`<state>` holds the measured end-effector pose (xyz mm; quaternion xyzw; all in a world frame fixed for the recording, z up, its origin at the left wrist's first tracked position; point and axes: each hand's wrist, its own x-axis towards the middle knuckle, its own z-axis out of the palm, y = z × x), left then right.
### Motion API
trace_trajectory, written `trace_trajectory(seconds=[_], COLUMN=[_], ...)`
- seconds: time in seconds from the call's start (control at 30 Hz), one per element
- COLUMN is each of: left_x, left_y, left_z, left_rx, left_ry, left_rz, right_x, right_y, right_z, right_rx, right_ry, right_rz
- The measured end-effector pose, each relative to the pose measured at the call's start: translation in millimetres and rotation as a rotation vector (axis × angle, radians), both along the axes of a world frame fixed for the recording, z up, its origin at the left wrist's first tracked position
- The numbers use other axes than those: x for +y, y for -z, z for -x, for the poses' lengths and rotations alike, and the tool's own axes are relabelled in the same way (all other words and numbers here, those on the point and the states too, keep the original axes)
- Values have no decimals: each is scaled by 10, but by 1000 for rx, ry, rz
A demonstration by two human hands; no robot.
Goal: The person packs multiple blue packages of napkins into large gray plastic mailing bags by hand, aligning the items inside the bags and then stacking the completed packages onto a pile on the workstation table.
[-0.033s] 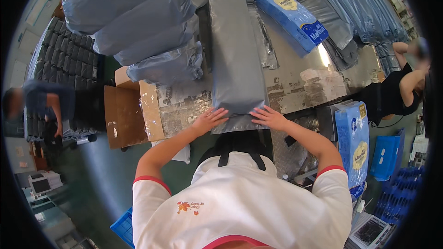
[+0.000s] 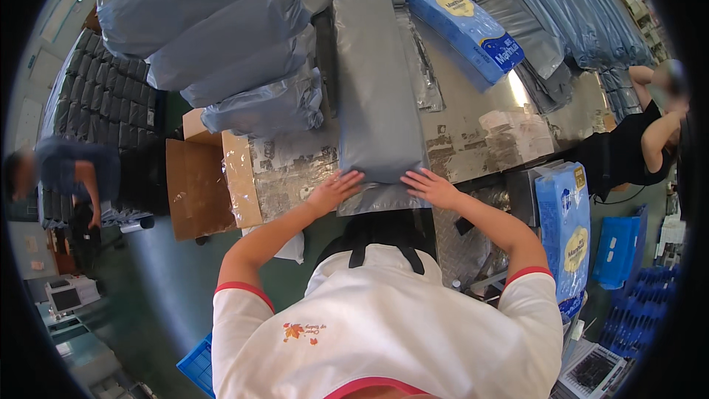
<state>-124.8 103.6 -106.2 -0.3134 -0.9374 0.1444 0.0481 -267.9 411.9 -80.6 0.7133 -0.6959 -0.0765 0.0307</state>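
Observation:
A long grey plastic mailing bag (image 2: 378, 89), filled out by something inside, lies lengthwise in front of me on the worktable. Its flat near end hangs slightly over the table's front edge. At the bag's near left corner rests my left hand (image 2: 336, 191), fingers stretched out over the plastic. Opposite it, my right hand (image 2: 433, 189) lies with spread fingers on the near right corner. Neither hand is closed around anything. What the bag contains is hidden. Beneath its right side, more flat grey bags (image 2: 425, 66) stick out.
Stuffed grey bags (image 2: 221, 37) are piled at the left, above an open cardboard box (image 2: 199, 177). Blue tissue packs (image 2: 461, 22) lie at the far right of the worktable (image 2: 458, 140); another blue pack (image 2: 565, 229) stands nearer. One person (image 2: 81, 170) is at left, another (image 2: 628, 140) at right.

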Motion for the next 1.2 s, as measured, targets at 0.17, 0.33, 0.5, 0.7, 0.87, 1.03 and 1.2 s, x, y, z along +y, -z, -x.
trace_trajectory(seconds=[0.17, 0.33, 0.5, 0.7, 0.87, 1.03, 1.2], left_x=[-359, -490, -380, -55, -231, -10, 160], left_y=[-105, -23, 909, 604, -358, -1827, -2655], left_z=[49, 348, 654, 1212, 1171, 1057, 393], left_rx=[-376, -622, -491, -706, -957, -772, -598], left_ry=[-198, -867, -966, -1094, -945, -795, -515], left_rz=[-501, -1230, -2015, -2598, -2362, -2168, -1793], right_x=[248, 62, -545, -819, -798, -640, -364], right_y=[84, 184, 1157, 1254, -276, -1141, -1987], right_z=[284, 602, 851, 847, 974, 618, -96], right_rx=[-682, -1178, -1520, -1992, -2490, -2437, -2109], right_ry=[413, 954, 1122, 1190, 951, 894, 778], right_rz=[316, 471, 687, 1165, 464, 854, 1172])
